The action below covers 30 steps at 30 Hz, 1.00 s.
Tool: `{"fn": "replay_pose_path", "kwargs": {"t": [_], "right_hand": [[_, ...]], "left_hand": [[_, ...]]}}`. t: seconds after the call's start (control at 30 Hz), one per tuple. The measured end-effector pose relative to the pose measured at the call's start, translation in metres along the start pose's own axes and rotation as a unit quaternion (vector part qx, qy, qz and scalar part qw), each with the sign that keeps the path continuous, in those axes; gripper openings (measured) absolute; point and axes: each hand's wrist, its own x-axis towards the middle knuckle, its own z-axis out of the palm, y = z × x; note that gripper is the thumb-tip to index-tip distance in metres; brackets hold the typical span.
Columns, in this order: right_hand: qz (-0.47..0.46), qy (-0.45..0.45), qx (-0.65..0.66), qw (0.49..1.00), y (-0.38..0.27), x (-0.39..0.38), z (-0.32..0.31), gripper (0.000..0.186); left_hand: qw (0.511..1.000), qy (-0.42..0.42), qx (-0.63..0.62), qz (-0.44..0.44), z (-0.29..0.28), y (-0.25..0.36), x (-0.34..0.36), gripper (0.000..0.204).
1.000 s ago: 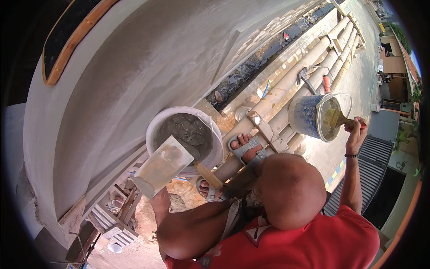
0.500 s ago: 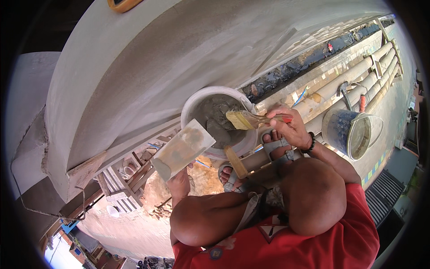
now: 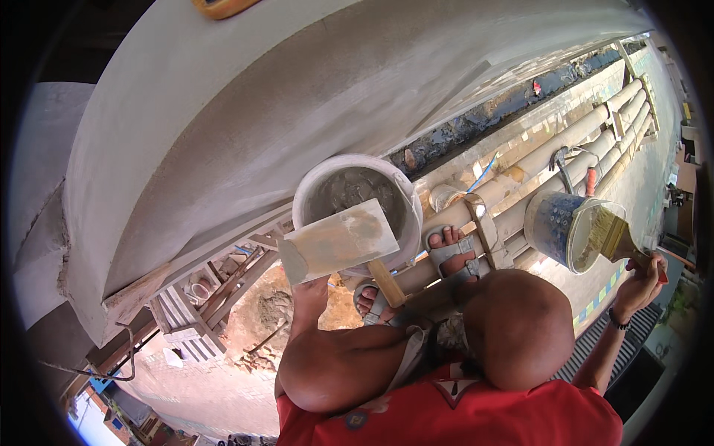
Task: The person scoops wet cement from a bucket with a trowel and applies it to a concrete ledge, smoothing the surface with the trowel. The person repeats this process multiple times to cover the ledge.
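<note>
My left hand (image 3: 309,301) grips a flat rectangular plastering float (image 3: 338,241) from below; its face is smeared with wet grey mortar. The float hangs over the near side of a white bucket (image 3: 303,201) holding grey mortar (image 3: 346,186). A wooden handle (image 3: 387,284) sticks out at that bucket's near rim, its other end hidden by the float. Far to the right, my right hand (image 3: 641,286) is closed round the handle of a wide paintbrush (image 3: 614,236). The pale bristles are at the mouth of a blue-and-white bucket (image 3: 549,223); whether they touch its contents I cannot tell.
A curved plastered wall (image 3: 245,119) rises ahead and to the left. Bamboo poles (image 3: 573,141) run toward the far right, with a hammer (image 3: 561,169) lying on them. My sandalled feet (image 3: 454,256) rest beside the mortar bucket. Rubble (image 3: 275,308) lies below.
My right hand has carried the paintbrush from over the mortar bucket to the blue-and-white bucket at the right. The float in my left hand has shifted right and turned flatter across the mortar bucket.
</note>
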Motion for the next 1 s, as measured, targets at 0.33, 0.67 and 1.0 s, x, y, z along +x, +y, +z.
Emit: {"fn": "replay_pose_path", "kwargs": {"t": [0.33, 0.67, 1.0], "right_hand": [[0.127, -0.085, -0.203, 0.967, 0.13, 0.005, -0.032, 0.028], [0.005, -0.344, -0.131, 0.93, 0.001, 0.01, 0.15, 0.051], [0.242, -0.805, 0.139, 0.524, 0.051, -0.134, 0.338, 0.041]], "left_hand": [[0.992, -0.031, -0.115, -0.035, 0.003, 0.067, 0.028, 0.024], [0.986, -0.107, -0.127, -0.003, 0.009, 0.05, 0.016, 0.033], [0.972, -0.104, -0.057, 0.202, 0.025, 0.052, 0.033, 0.031]]}}
